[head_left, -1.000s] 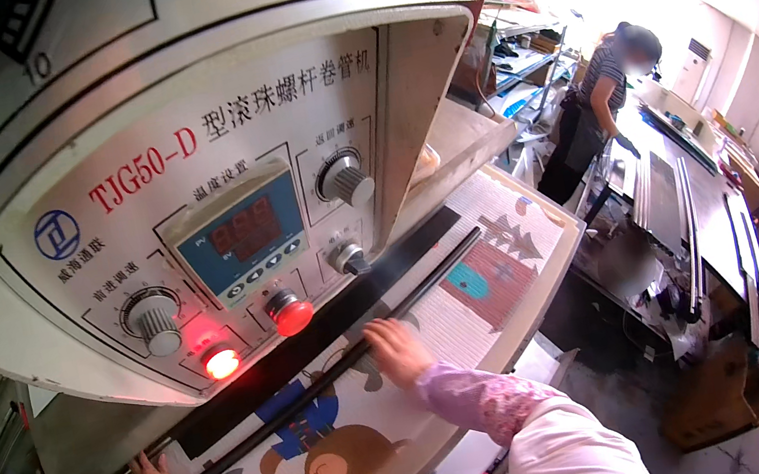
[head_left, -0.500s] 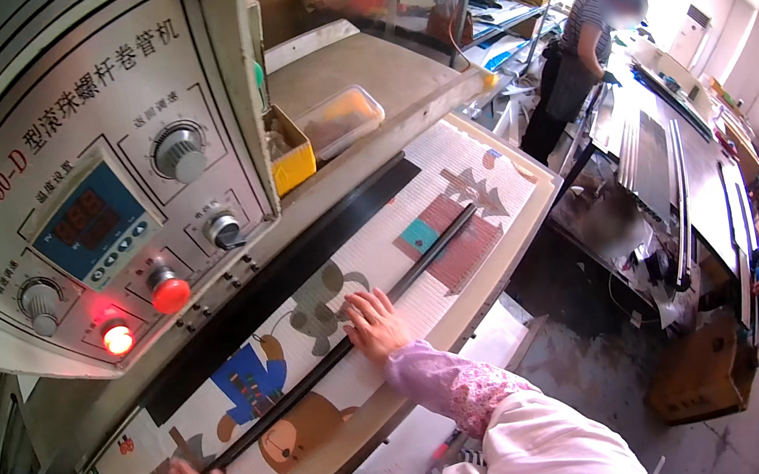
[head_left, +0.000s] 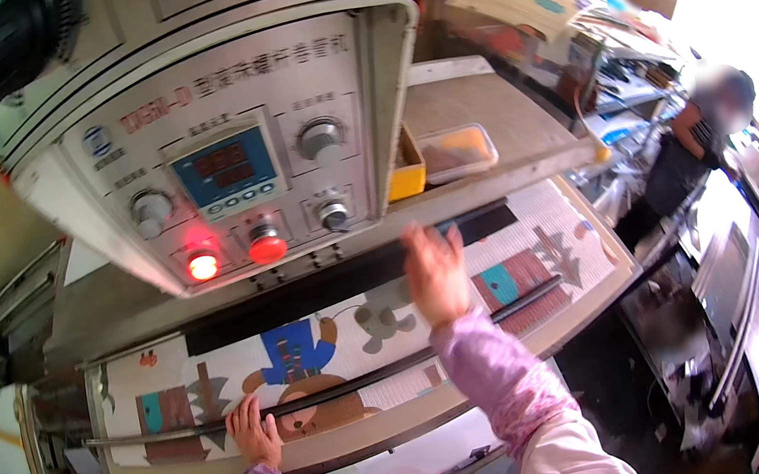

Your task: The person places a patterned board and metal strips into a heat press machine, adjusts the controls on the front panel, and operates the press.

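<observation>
A padded sheet with cartoon animal prints (head_left: 389,396) lies on the machine's bed, and a long dark rod (head_left: 355,383) runs lengthwise across it. My left hand (head_left: 255,434) rests on the rod with fingers stretched out flat, near the printed bear. Over the sheet's far half, my right hand (head_left: 437,273) is lifted, fingers apart and nothing in them, just right of the grey print and below the control box. A black strip (head_left: 327,284) lies along the sheet's far edge, partly behind my right hand.
The control box (head_left: 275,103) with knobs, a lit red lamp (head_left: 203,266) and a red button (head_left: 268,247) overhangs the bed. Behind stand a yellow box (head_left: 407,179) and a plastic tub (head_left: 475,147). At the right, a person (head_left: 681,163) stands by a long workbench (head_left: 753,222).
My right hand has risen off the rod toward the control box. My left hand has come onto the rod near the bear. The view has turned, shifting the machine rightward.
</observation>
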The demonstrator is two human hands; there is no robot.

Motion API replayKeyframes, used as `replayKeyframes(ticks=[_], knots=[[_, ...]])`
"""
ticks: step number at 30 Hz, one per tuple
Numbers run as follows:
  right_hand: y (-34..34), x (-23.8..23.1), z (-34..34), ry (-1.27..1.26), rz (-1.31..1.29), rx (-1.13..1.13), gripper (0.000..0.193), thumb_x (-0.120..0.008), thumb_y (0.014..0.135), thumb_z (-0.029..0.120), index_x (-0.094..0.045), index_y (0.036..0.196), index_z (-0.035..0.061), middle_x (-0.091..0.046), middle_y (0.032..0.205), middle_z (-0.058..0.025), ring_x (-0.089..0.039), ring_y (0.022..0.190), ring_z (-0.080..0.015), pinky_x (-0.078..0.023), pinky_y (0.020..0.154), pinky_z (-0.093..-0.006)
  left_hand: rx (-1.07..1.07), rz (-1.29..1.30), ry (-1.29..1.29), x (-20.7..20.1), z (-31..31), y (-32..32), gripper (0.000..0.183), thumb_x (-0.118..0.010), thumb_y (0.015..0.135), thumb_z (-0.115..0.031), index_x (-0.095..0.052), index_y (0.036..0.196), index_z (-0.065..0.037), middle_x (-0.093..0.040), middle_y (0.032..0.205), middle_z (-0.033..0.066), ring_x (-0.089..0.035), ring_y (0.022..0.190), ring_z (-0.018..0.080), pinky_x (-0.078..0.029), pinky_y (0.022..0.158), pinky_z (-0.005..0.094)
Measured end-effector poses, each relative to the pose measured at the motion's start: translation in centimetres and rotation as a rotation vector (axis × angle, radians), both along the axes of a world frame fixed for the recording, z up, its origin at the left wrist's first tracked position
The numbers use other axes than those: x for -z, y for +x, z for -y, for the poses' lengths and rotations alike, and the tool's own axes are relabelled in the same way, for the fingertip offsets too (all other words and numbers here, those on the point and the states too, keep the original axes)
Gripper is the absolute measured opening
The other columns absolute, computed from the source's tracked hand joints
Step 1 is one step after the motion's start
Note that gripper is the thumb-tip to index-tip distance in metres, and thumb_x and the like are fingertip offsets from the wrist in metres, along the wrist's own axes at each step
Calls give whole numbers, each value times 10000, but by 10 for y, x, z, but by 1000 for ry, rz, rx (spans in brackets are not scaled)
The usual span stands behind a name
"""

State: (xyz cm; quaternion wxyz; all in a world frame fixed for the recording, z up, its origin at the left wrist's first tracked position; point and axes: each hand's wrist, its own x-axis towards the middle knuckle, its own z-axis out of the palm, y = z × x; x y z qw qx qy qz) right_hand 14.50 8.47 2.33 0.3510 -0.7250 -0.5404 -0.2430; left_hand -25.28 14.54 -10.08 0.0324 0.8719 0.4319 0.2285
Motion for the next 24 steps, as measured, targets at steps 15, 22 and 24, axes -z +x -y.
replayKeyframes(ticks=[15, 22, 24], knots=[[-81, 26, 93, -161, -423, -372, 606, -562, 750, -32, -390, 1331, -3, -428, 1323, -223, -407, 1225, -399, -342, 1015, -448, -32, 25, 72, -3, 2, -5, 352, -586, 818, -232, -546, 1114, -44, -537, 1191, 96, -495, 1107, 266, -325, 979, 426], [-133, 80, 154, -466, -575, -416, 525, -601, 735, -8, -475, 1244, 20, -449, 1272, -211, -443, 1183, -386, -368, 991, -433, -55, 39, 19, 2, 4, -16, 389, -541, 855, -256, -524, 1180, -43, -514, 1247, 85, -468, 1163, 257, -294, 1016, 428], [-146, 79, 157, -480, -580, -405, 518, -602, 736, -11, -479, 1238, 21, -454, 1261, -206, -451, 1169, -382, -372, 988, -430, -32, 66, 60, 1, 0, -13, 451, -590, 819, -252, -495, 1201, -32, -533, 1221, 110, -485, 1140, 276, -312, 999, 416]])
